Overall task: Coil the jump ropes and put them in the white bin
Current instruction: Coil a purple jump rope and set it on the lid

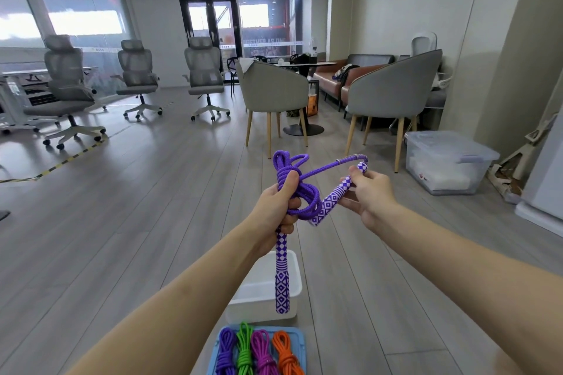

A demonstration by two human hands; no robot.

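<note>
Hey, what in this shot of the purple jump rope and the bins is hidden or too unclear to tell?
All in the head view:
- White bin: much of its inside is hidden by the hanging handle and the left hand's forearm.
- Blue tray: cut off by the bottom edge, so the coiled ropes show only partly.
- Purple rope: its wraps inside the left hand are covered by the fingers.
- Clear lidded box: contents blurred.

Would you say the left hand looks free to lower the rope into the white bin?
Probably yes: the left hand grips the rope above the open white bin, nothing between. The right hand pinches the other handle.
</note>
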